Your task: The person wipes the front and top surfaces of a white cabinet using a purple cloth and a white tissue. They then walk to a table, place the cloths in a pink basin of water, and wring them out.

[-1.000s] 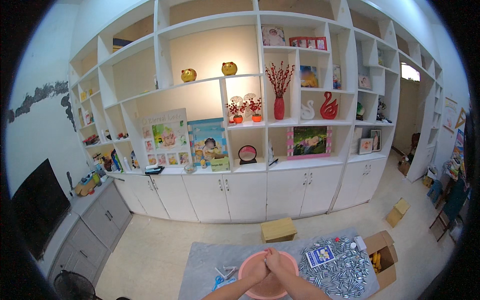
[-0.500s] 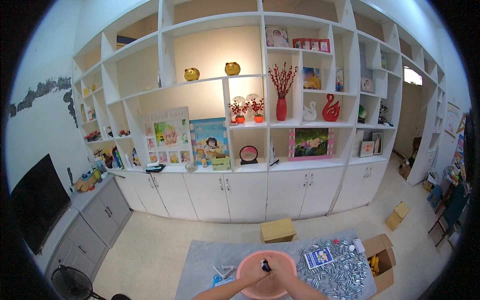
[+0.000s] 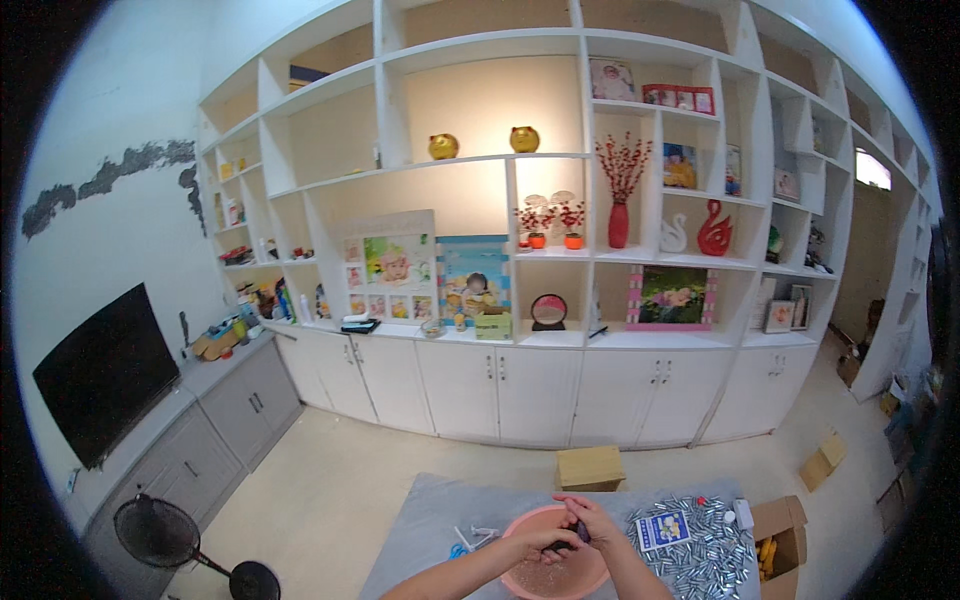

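Observation:
Over a pink basin (image 3: pixel 527 580) on the grey table, my two hands are close together. My left hand (image 3: pixel 540 545) curls its fingers round a small dark object (image 3: pixel 568 542), whose kind I cannot make out. From the right, my right hand (image 3: pixel 596 520) grips the same object, its upper fingers reaching across toward the left. The basin seems to hold some shallow, cloudy liquid. To its right lies a spread of small silvery metal cylinders (image 3: pixel 700 560), with a blue-and-white printed card (image 3: pixel 663 531) on top.
Left of the basin are blue-handled scissors (image 3: pixel 459 551) and white pieces (image 3: pixel 482 533). An open cardboard box (image 3: pixel 782 520) with yellow things stands at the table's right end. Beyond the table sits a closed box (image 3: pixel 590 468); a black fan (image 3: pixel 160 530) stands at left.
The view has swung left, so everything sits further right in it. My hands have risen toward the basin's far rim and turned, still together on the dark object.

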